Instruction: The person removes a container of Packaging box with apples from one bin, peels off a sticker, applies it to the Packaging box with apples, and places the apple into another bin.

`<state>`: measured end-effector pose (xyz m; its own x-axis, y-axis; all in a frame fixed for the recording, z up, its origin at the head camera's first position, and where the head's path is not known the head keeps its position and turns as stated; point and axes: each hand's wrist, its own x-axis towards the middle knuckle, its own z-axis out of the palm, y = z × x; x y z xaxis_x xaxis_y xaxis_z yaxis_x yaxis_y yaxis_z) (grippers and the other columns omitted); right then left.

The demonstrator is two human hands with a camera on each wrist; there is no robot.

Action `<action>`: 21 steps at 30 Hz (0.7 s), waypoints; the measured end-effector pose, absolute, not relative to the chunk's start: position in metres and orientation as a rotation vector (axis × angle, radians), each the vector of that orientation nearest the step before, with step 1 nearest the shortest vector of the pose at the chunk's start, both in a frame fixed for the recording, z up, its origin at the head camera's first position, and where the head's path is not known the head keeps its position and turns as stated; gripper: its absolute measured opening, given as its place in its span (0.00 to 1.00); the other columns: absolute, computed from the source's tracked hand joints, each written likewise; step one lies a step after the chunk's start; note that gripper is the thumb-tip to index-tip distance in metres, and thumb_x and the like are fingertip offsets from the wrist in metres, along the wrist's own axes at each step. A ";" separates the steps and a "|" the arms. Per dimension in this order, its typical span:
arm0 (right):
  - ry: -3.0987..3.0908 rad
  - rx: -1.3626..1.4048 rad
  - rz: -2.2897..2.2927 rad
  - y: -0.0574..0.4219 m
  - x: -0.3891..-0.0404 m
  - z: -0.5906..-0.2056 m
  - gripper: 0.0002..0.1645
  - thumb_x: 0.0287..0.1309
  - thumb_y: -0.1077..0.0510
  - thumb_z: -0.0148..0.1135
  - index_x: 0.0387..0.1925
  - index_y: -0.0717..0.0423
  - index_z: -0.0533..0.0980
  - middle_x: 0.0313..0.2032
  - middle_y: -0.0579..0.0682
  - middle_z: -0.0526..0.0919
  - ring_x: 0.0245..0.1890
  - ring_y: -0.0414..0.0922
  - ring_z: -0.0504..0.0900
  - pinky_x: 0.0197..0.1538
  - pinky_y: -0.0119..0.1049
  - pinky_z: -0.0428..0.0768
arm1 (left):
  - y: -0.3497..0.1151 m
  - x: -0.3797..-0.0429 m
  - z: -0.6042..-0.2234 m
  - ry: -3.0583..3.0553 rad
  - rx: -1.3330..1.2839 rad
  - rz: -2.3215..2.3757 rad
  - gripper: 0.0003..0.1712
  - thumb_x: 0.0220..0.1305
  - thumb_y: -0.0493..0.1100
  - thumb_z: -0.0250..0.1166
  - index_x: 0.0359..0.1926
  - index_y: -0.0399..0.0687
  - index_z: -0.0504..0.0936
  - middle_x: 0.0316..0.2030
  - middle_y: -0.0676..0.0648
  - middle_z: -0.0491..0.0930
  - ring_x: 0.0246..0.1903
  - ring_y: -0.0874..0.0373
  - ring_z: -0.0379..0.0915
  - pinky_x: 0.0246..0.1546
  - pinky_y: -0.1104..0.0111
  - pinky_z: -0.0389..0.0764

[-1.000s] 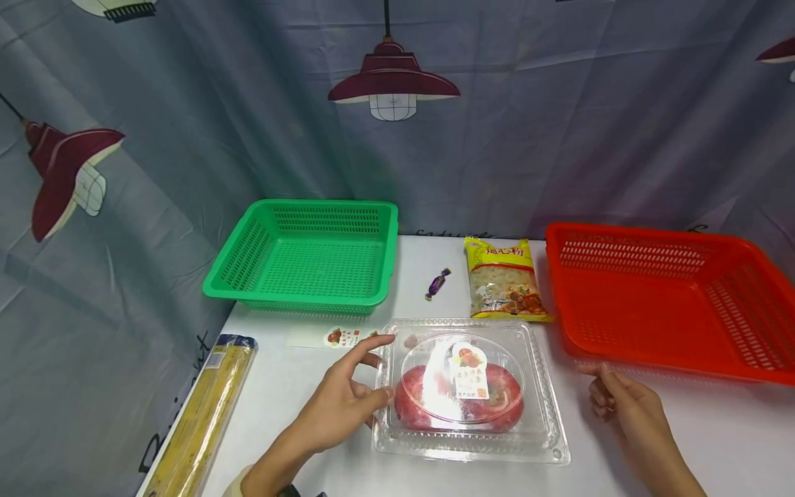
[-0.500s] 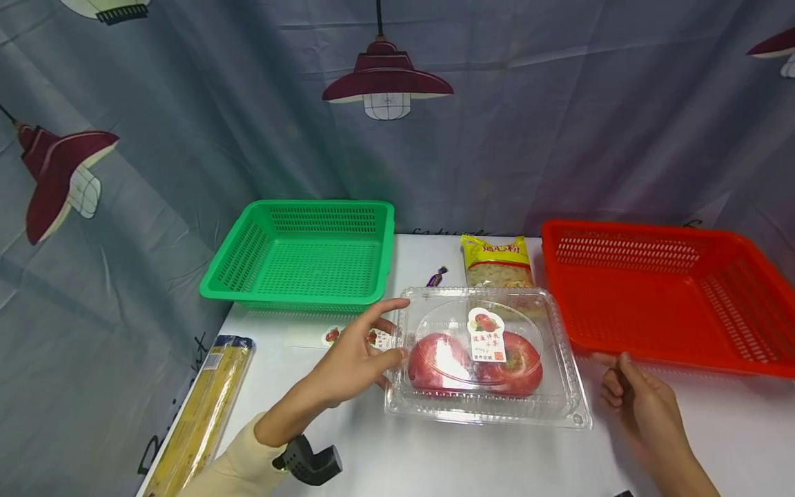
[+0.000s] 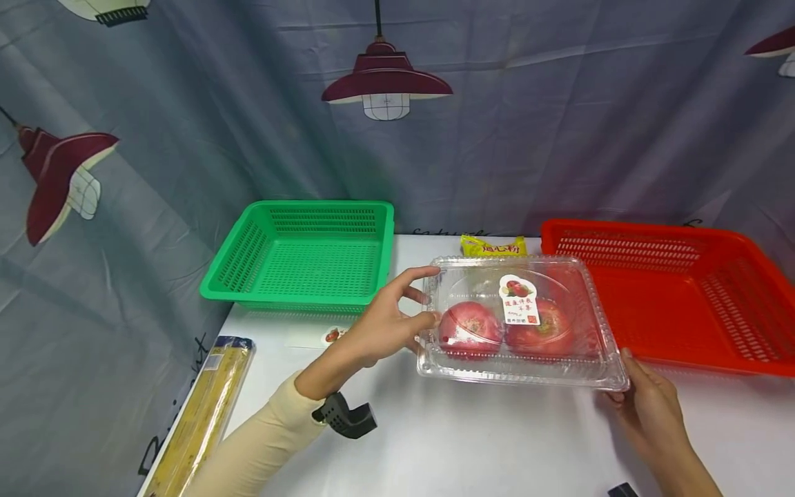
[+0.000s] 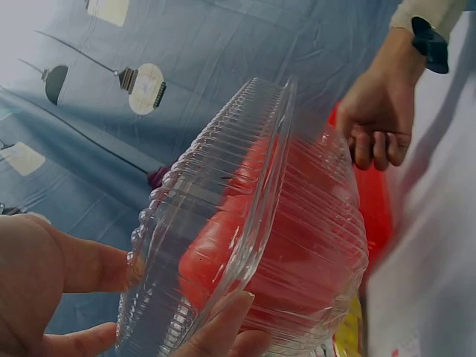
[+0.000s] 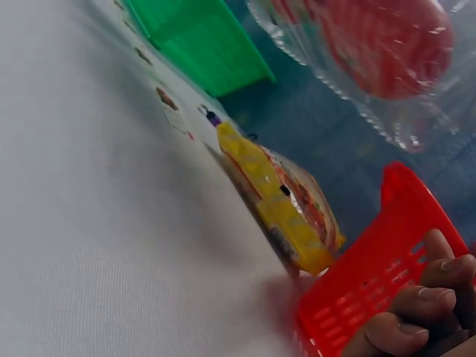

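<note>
A clear plastic clamshell box (image 3: 456, 276) of red apples (image 3: 470, 330) hangs tilted above the table. My left hand (image 3: 391, 319) grips its left edge, index finger on top and thumb on the near side. In the left wrist view, that thumb and fingers pinch the ribbed rim of the box (image 4: 256, 223). My right hand (image 3: 652, 407) is by the box's lower right corner in the head view. Its fingers (image 5: 428, 303) are loosely curled in the right wrist view, apart from the box and holding nothing.
A green basket (image 3: 298, 304) stands back left, a red basket (image 3: 658, 290) on the right. A yellow macaroni bag (image 3: 493, 246) lies behind the box. A purple-wrapped candy (image 5: 213, 117) shows beside it. A long yellow packet (image 3: 199, 414) lies along the left edge.
My left hand has lifted the apple box and carried it right and away from me, over the candy and macaroni bag. My right hand has shifted slightly right; the box's corner now reaches it in view.
</note>
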<state>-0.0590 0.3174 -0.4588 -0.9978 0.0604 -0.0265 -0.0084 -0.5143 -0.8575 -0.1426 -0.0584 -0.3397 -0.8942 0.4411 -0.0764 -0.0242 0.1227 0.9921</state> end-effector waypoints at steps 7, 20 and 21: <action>-1.578 -0.060 2.637 0.317 -0.059 -0.462 0.18 0.75 0.66 0.43 0.31 0.59 0.76 0.21 0.50 0.70 0.23 0.47 0.57 0.29 0.39 0.53 | -0.034 -0.159 -0.334 2.056 0.442 1.840 0.36 0.61 0.34 0.63 0.68 0.62 0.68 0.50 0.36 0.69 0.25 0.47 0.79 0.21 0.53 0.82; -1.759 -0.108 2.528 0.318 -0.061 -0.457 0.21 0.76 0.58 0.45 0.26 0.61 0.74 0.21 0.51 0.61 0.24 0.50 0.54 0.30 0.42 0.53 | 0.013 -0.182 -0.320 1.968 0.427 1.889 0.37 0.61 0.30 0.63 0.69 0.61 0.68 0.48 0.39 0.71 0.25 0.48 0.77 0.24 0.48 0.82; -1.785 -0.128 2.520 0.318 -0.061 -0.456 0.21 0.76 0.57 0.46 0.25 0.61 0.73 0.21 0.51 0.61 0.23 0.50 0.55 0.30 0.42 0.53 | 0.017 -0.184 -0.319 1.962 0.426 1.890 0.37 0.61 0.30 0.64 0.69 0.61 0.68 0.47 0.40 0.71 0.24 0.49 0.76 0.24 0.47 0.82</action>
<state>-0.0613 0.3179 -0.4561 -0.9953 0.0890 -0.0385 0.0068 -0.3320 -0.9432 -0.1838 0.0173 -0.3192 -0.8808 0.4692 -0.0630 -0.0454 0.0487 0.9978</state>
